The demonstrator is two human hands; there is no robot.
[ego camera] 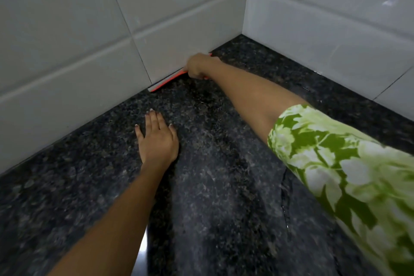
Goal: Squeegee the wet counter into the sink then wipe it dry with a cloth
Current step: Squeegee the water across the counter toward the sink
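Head view: nearest the camera, a green-and-white floral sleeve [336, 175] covers the right upper arm, which reaches across the dark speckled counter [224, 186] toward its back edge. The right hand [198, 66] is clenched around the red squeegee [167, 82], whose blade lies along the counter's back edge against the tiled wall [89, 40], near the corner. The left hand [156, 139] rests flat on the counter, fingers spread, holding nothing, well short of the squeegee.

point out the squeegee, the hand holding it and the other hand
squeegee [167, 81], head view, on its red blade bar
right hand [197, 65], head view, on the back of the hand
left hand [158, 139], head view, on the back of the hand
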